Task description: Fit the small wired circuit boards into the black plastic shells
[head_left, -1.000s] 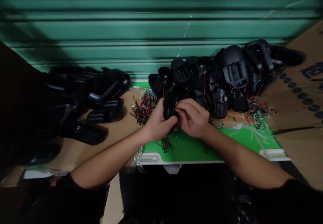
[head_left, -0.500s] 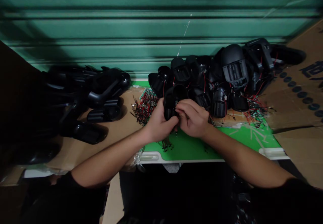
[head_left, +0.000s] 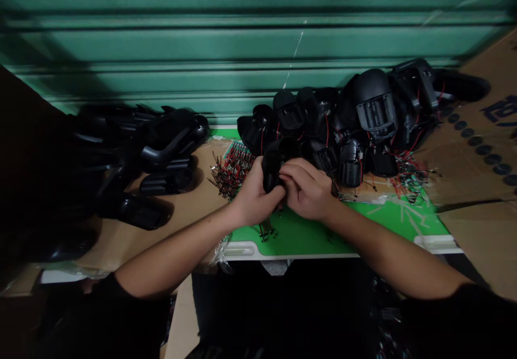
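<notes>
My left hand [head_left: 258, 197] is wrapped round a black plastic housing [head_left: 271, 165], holding it over the green table [head_left: 307, 235]. The housing's hollow side faces up and toward my right hand [head_left: 307, 189]. That hand's fingers are pinched together at the housing's inner edge; what lies between the fingertips is too small and dark to make out. Just left of the housing lies a bundle of small parts with red and black wires [head_left: 232, 173]. More dark wire ends [head_left: 265, 230] stick out below my left hand.
Several black housings with red wires [head_left: 375, 108] are heaped along the back right. Loose wired parts [head_left: 410, 178] lie at the right end. Other black shells [head_left: 161, 143] cover the cardboard [head_left: 194, 208] on the left. A green ribbed wall [head_left: 242, 46] rises behind; a cardboard box [head_left: 480, 186] stands right.
Both hands stay at nearly the same place on the housing. My right fingertips have shifted very slightly left. The camera view has moved a little.
</notes>
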Demonstrator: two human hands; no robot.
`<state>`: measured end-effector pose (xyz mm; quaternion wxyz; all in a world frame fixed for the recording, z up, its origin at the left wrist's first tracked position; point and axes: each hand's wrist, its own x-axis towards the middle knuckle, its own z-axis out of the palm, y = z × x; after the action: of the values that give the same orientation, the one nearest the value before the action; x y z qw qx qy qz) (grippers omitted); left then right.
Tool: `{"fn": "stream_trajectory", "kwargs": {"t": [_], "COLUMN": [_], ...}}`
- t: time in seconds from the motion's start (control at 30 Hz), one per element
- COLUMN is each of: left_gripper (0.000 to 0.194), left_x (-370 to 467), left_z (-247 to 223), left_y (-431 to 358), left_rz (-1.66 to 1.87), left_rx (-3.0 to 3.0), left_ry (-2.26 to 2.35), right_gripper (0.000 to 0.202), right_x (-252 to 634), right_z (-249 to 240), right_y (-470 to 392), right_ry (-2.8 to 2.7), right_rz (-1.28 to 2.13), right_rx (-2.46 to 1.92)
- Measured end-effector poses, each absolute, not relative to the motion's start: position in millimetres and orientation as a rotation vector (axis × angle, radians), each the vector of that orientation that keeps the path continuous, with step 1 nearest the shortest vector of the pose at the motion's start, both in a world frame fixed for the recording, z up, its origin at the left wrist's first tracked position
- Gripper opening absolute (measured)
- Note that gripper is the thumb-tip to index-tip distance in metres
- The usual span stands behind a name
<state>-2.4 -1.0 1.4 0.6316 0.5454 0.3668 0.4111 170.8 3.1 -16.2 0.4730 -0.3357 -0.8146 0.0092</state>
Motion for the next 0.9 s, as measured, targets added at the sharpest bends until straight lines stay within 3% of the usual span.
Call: {"fn": "stream_trajectory", "kwargs": {"t": [0.2,0.5,0.67,0.9], "left_gripper": [0.039,0.044,0.042,0.039], "left_x": [-5,-8,-8,-6], "left_z": [5,3,4,7], "left_y": [4,7,9,14], "left_rz": [0.898,0.832,0.802,0.84], "left_rx": [1.262,1.262,1.192,1.042], "left_ry": [0.828,0.751,0.729,0.704], "right_gripper": [0.012,0.054,0.063,0.05], "right_x": [167,165,173,180], "right_z": [-10,-10,2,9], "right_y": [4,10,14,17], "right_ry": [-1.8,-1.299,-1.109,-1.083], "right_rz": [0.23,1.057,1.459,1.47], "right_rx": [-0.91,-0.993,-1.078,-0.944]}}
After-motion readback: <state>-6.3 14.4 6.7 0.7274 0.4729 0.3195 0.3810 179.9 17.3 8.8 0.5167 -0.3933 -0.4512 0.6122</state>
